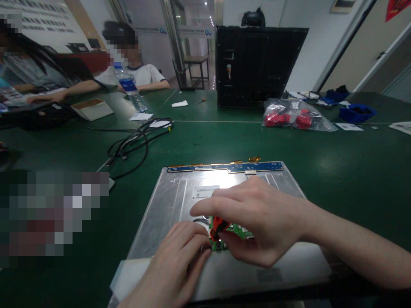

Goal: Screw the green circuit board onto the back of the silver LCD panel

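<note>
A flat silver display panel (180, 201) lies on the table before me, with a narrow blue circuit strip (205, 168) along its far edge. On the panel sits a small green circuit board (239, 231), partly covered by my hands. My right hand (257, 218) is closed around a red-and-black screwdriver (218, 225), its lower end down at the board; its tip is hard to make out. My left hand (180, 256) has its fingers together, with the fingertips pressing on the board's left edge. Dark wires (201, 220) run beside the board.
A black cable coil (135, 137) lies at left. Behind stand a water bottle (131, 90), an open box (91, 110) and a large black monitor (257, 68). A plastic bag of red parts (295, 116) lies at right. Two people sit across at far left.
</note>
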